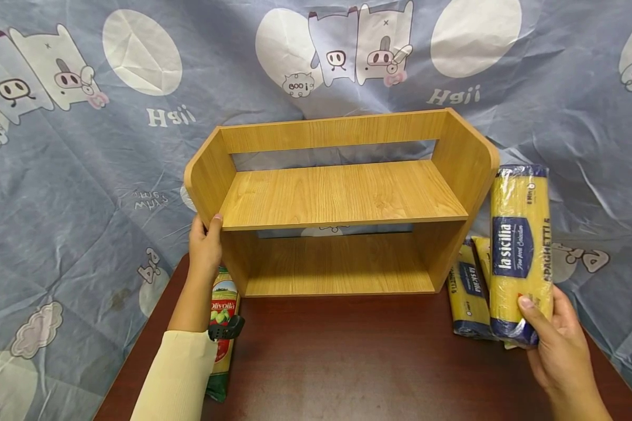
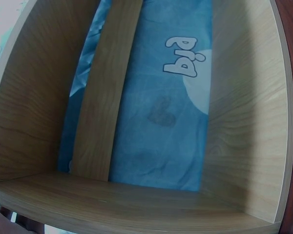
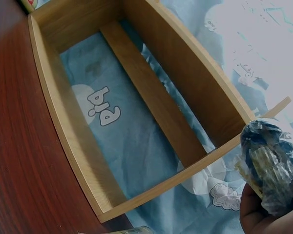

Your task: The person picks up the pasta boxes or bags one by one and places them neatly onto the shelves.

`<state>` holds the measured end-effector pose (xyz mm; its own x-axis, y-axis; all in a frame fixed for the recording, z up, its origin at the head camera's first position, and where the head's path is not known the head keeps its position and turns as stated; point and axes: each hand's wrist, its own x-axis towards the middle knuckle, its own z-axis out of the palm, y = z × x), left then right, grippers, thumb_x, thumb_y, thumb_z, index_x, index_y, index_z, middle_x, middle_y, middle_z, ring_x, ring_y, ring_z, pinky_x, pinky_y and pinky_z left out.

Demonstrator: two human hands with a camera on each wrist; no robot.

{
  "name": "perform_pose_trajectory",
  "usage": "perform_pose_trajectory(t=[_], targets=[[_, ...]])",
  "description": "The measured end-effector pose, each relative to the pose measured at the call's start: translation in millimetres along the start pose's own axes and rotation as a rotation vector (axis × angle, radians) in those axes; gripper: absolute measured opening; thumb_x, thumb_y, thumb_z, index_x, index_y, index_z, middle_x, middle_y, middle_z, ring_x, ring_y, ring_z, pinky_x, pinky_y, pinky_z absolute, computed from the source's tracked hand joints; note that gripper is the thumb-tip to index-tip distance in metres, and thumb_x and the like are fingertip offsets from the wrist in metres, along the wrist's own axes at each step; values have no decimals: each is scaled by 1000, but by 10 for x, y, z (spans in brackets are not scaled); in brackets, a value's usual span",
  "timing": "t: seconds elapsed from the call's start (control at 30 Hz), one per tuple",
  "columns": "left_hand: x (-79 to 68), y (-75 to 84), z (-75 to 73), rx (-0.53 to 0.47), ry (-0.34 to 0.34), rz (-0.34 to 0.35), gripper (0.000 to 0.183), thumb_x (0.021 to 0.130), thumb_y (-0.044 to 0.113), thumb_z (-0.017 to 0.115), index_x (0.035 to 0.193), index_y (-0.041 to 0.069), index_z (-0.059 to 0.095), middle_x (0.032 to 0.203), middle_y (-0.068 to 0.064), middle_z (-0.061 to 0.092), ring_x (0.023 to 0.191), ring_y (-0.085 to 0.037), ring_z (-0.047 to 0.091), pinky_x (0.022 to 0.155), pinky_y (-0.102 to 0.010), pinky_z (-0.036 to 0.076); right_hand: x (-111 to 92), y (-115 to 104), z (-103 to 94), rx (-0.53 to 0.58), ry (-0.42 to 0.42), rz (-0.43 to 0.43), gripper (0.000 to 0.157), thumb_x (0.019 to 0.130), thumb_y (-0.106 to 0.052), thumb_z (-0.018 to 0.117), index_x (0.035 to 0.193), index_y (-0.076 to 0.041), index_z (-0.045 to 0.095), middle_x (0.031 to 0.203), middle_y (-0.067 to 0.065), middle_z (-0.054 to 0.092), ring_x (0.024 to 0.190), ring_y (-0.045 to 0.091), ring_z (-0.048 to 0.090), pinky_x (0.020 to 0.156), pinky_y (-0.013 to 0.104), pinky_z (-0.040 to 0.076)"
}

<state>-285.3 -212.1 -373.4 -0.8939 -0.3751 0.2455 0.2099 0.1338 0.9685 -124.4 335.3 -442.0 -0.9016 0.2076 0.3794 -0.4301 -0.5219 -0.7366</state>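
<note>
A two-tier wooden shelf [image 1: 342, 196] stands on the table with its open front towards me. My left hand [image 1: 206, 248] grips its left side panel, thumb on the front edge near the middle board. In the left wrist view the lower compartment [image 2: 244, 97] fills the picture and holds nothing. To the right of the shelf, my right hand [image 1: 560, 348] holds a yellow and navy spaghetti pack [image 1: 521, 234] upright by its lower end. The end of this clear-wrapped pack [image 3: 273, 165] shows beside the shelf's side panel in the right wrist view.
Another spaghetti pack [image 1: 469, 292] lies on the dark red table [image 1: 342, 356] against the shelf's right side, with more yellow packaging [image 1: 483, 251] behind it. An Olivoilà pack [image 1: 218, 380] lies left of the shelf, partly under my left forearm. Behind hangs a blue patterned cloth [image 1: 216, 70].
</note>
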Motion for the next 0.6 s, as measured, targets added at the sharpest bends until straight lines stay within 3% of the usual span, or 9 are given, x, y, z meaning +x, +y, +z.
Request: perform_pose_trajectory(t=[0.33,0.6], targets=[[-5,2,2,-1,2,6,46,104,32,50,147,16,49,137,-13,55,120,-23,53,109,-43,41,-16,-43,98,16,47,-67,53,100,16,36,149,-2,37,122,10,69,97,18,74,72,29,61],[-4,-1,7,1,7,11,45,104,33,50,146,17,50,136,-11,56,120,-22,55,108,-43,42,-57,-58,243,-61,141,-99,52,98,18,39,147,2,40,115,10,70,91,17,74,66,27,60]])
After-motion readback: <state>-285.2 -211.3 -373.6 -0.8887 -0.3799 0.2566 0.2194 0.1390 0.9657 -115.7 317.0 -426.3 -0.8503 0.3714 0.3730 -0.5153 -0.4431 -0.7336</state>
